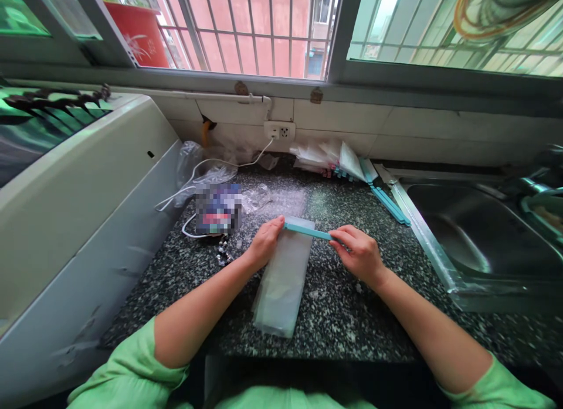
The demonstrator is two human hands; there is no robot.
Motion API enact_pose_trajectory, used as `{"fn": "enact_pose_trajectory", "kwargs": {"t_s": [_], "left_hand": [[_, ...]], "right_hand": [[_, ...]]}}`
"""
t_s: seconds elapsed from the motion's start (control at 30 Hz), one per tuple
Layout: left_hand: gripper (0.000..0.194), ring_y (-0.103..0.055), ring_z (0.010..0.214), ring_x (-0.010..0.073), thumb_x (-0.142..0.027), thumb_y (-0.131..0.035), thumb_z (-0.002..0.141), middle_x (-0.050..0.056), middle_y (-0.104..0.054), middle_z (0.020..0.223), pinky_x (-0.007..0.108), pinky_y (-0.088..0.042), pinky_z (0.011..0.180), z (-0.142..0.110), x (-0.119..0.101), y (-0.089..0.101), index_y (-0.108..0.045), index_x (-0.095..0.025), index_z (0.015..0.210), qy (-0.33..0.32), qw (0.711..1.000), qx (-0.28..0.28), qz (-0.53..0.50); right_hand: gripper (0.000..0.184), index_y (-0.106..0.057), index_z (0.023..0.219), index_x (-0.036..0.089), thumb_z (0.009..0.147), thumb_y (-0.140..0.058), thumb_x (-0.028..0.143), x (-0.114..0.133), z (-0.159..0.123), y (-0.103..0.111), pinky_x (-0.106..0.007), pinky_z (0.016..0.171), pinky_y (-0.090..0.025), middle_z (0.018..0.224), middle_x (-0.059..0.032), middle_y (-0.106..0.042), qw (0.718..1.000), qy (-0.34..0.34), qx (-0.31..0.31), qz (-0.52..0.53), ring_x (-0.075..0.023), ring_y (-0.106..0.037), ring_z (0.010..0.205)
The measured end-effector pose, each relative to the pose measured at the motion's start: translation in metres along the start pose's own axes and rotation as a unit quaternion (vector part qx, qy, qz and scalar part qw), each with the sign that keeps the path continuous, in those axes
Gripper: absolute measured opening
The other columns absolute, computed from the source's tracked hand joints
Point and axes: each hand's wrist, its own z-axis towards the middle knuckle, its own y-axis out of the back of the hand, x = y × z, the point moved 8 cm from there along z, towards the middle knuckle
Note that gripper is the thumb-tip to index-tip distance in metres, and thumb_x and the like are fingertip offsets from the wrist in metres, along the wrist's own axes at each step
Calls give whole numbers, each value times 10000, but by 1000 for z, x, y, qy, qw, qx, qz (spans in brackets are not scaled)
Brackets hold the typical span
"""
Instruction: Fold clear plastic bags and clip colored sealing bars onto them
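A narrow teal bag sealing clip lies across the top end of a stack of clear plastic bags on the speckled countertop. At the clip's left end, my left hand is closed, pinching it at the bags' upper left edge. My right hand pinches the clip's other end, which sticks out past the bags on the right. More teal clips lie together beyond my right hand, near the sink edge. Several translucent bags with pink and teal clips rest against the back wall.
A steel sink is set in at the right. On the left stands a pale stove. A phone with a blurred screen, a white cable and crumpled plastic lie at the back left. The wall socket has a plug in it.
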Motion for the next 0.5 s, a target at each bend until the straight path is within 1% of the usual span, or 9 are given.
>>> {"fn": "enact_pose_trajectory", "kwargs": {"t_s": [0.23,0.5], "left_hand": [[443,-343,574,114,-618,-478,690,-30,-400,583,257,-328,559,-1,-4,2,-410,-193,583,-34,998,-13,52],[398,-355,581,120,-571,-477,705,-31,-406,579,260,-341,582,-1,-1,3,-407,-197,588,-24,999,-21,41]], "right_hand": [[119,-636,891,183,835,-532,197,2,3,6,-252,647,-488,772,-44,-633,999,14,-27,10,-148,-594,704],[127,-643,897,181,830,-536,186,2,3,8,-261,650,-496,779,-49,-642,999,15,-37,13,-151,-600,706]]}}
